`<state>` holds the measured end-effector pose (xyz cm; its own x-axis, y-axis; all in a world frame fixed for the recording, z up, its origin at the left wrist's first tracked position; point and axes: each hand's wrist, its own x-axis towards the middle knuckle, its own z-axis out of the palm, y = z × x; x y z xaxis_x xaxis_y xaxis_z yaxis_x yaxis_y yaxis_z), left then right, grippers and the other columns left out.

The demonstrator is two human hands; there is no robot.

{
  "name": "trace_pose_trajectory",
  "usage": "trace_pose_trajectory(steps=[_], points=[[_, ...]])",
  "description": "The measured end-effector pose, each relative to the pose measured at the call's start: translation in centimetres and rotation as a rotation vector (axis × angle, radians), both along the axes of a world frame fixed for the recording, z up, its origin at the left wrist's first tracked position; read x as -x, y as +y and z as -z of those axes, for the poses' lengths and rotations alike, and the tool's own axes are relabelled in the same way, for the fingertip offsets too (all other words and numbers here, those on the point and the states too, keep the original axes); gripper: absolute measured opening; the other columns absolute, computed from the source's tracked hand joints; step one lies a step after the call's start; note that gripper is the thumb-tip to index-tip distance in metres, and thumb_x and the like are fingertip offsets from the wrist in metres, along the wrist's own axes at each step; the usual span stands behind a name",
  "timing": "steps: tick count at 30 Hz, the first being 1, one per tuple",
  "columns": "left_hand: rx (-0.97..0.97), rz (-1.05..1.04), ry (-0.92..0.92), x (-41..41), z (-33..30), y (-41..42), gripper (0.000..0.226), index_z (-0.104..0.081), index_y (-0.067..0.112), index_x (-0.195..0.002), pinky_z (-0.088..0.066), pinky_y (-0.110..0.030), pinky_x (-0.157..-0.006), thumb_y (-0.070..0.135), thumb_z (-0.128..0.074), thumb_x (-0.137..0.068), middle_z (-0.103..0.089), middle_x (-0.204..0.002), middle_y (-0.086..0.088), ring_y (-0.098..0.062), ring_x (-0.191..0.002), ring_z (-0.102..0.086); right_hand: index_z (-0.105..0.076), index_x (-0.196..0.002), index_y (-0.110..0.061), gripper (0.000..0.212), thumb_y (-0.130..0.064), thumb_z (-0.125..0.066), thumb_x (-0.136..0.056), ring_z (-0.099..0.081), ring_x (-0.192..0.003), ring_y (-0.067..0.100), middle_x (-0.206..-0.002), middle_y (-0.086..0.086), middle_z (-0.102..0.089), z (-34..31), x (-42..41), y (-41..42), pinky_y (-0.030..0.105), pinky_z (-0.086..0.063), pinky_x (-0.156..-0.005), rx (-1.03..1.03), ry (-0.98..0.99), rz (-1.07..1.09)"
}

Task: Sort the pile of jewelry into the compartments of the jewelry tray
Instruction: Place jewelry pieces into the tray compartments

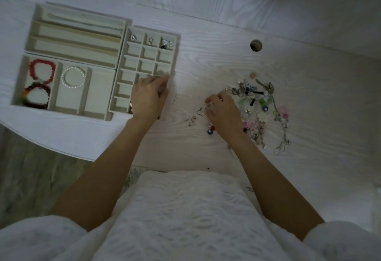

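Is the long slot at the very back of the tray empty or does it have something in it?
Not empty. A thin pale chain lies stretched along the rearmost long slot of the jewelry tray; the two long slots in front of it look bare.

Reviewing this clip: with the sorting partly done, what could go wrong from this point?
1. The pile of jewelry has chains tangled among charms; lifting one piece may drag others along.
2. The loose hook earrings beside the right hand are tiny and could get swept toward the table edge.
3. The left hand rests on the small-compartment tray, hiding some cells, so a piece may be misplaced.
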<state>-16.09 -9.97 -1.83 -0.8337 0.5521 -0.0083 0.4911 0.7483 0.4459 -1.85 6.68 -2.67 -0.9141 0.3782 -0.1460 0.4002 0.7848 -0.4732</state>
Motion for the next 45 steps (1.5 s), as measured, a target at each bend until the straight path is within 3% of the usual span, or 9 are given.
trace_pose_trajectory(steps=[5, 12, 18, 22, 25, 28, 33, 39, 45], points=[[-0.010, -0.003, 0.030, -0.2, 0.1, 0.1, 0.034, -0.066, 0.016, -0.118, -0.042, -0.039, -0.077, 0.017, -0.066, -0.084, -0.068, -0.100, -0.012, -0.038, -0.088, -0.057, -0.061, -0.110, -0.005, 0.027, -0.004, -0.062, -0.083, -0.049, -0.099, 0.026, -0.107, 0.014, -0.052, -0.9, 0.1, 0.8, 0.027, -0.041, -0.069, -0.108, -0.048, 0.007], [-0.089, 0.097, 0.120, -2.5, 0.2, 1.4, 0.034, -0.065, 0.011, -0.113, -0.044, -0.037, -0.078, 0.027, -0.061, -0.084, -0.065, -0.099, -0.009, -0.031, -0.088, -0.056, -0.067, -0.087, -0.002, 0.006, -0.001, -0.062, -0.084, -0.057, -0.068, 0.027, -0.081, 0.013, -0.061, -0.9, 0.1, 1.4, 0.028, -0.043, -0.058, -0.077, 0.009, -0.028], [-0.018, 0.338, -0.404, -5.6, -0.2, 4.8, 0.048, -0.045, 0.017, -0.138, -0.040, -0.030, -0.092, 0.025, -0.057, -0.093, -0.062, -0.119, -0.004, -0.022, -0.110, -0.052, -0.065, -0.094, -0.011, 0.008, -0.010, -0.060, -0.087, -0.057, -0.084, 0.023, -0.089, 0.007, -0.063, -3.1, 0.6, 1.4, 0.027, -0.038, -0.064, -0.106, 0.015, -0.077], [-0.310, 0.133, -0.554, -4.1, -1.4, 3.7, 0.028, -0.062, 0.017, -0.118, -0.051, -0.024, -0.077, 0.021, -0.062, -0.091, -0.071, -0.091, 0.001, -0.009, -0.083, -0.065, -0.065, -0.094, -0.013, 0.007, -0.015, -0.060, -0.089, -0.058, -0.075, 0.018, -0.081, 0.002, -0.065, -5.8, 2.3, 0.8, 0.029, -0.044, -0.064, -0.068, 0.166, -0.031], [-0.486, -0.067, -0.635, -1.7, -2.4, 1.6, 0.021, -0.066, 0.012, -0.110, -0.048, -0.010, -0.070, 0.013, -0.065, -0.088, -0.071, -0.085, 0.002, 0.003, -0.073, -0.064, -0.066, -0.096, -0.011, 0.010, -0.015, -0.065, -0.086, -0.058, -0.072, 0.006, -0.080, -0.004, -0.066, -6.6, 4.9, -0.2, 0.014, -0.044, -0.064, 0.108, 0.272, 0.050], [-0.466, -0.153, -0.515, 1.9, -2.2, -0.1, 0.021, -0.069, 0.013, -0.107, -0.047, -0.009, -0.071, 0.018, -0.067, -0.087, -0.068, -0.086, 0.004, -0.003, -0.077, -0.063, -0.068, -0.089, -0.010, 0.007, -0.014, -0.067, -0.084, -0.058, -0.071, 0.004, -0.079, -0.003, -0.067, -5.8, 8.6, -1.1, 0.006, -0.040, -0.064, 0.244, 0.261, 0.086], [-0.438, -0.175, -0.442, 6.7, -2.0, -0.3, 0.024, -0.069, 0.015, -0.110, -0.044, -0.005, -0.073, 0.016, -0.068, -0.086, -0.068, -0.091, 0.003, -0.006, -0.079, -0.061, -0.068, -0.088, -0.016, 0.006, -0.020, -0.066, -0.084, -0.056, -0.077, 0.015, -0.084, -0.001, -0.065, -3.5, 13.2, -1.7, 0.027, -0.044, -0.069, 0.210, 0.202, 0.082], [-0.394, -0.089, -0.328, 8.5, -1.5, 0.1, 0.028, -0.069, 0.013, -0.110, -0.043, -0.006, -0.069, 0.008, -0.068, -0.082, -0.068, -0.088, 0.004, -0.008, -0.073, -0.059, -0.067, -0.090, -0.016, 0.007, -0.018, -0.067, -0.083, -0.058, -0.077, 0.015, -0.082, -0.003, -0.065, -2.8, 15.5, -1.0, 0.031, -0.048, -0.075, 0.181, 0.187, 0.092], [-0.230, 0.009, -0.143, 8.8, -1.0, 1.2, 0.018, -0.066, 0.015, -0.098, -0.052, -0.032, -0.070, 0.019, -0.070, -0.081, -0.070, -0.088, 0.006, -0.014, -0.074, -0.063, -0.066, -0.089, -0.018, 0.006, -0.021, -0.064, -0.084, -0.051, -0.080, 0.013, -0.083, -0.003, -0.063, -2.2, 15.8, -1.1, 0.021, -0.031, -0.064, 0.087, 0.159, 0.057]])
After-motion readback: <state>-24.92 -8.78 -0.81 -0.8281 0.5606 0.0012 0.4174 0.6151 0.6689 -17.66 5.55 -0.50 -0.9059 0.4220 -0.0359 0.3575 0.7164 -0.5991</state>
